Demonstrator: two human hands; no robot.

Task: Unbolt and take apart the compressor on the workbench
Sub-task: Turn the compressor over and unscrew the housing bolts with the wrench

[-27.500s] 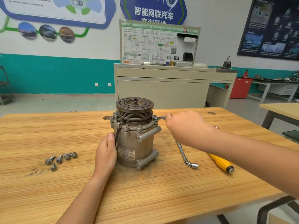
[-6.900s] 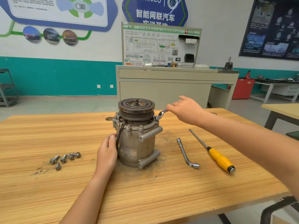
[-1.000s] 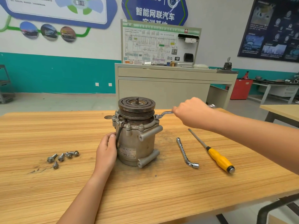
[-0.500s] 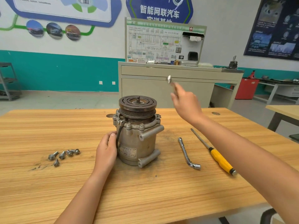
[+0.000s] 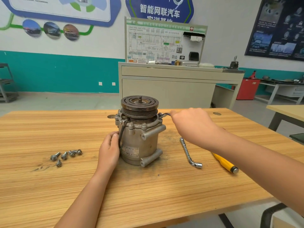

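Right hand (image 5: 192, 124) clenched round wrench (image 5: 164, 114) handle, wrench head on upper right rim of compressor (image 5: 139, 142). Left hand (image 5: 109, 150) grips compressor's left wall, bracing. Compressor upright mid-bench (image 5: 148, 195), pulley up. My guess: heavy cast metal, rigid, maybe greasy-slick; hold low on barrel or by side lugs, not pulley. Bolts (image 5: 65, 156) left of compressor; socket bar (image 5: 189, 152), screwdriver (image 5: 225, 163) right of it.

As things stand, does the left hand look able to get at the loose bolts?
Probably yes: the left hand holds the compressor, and only bare table lies between it and the bolts.
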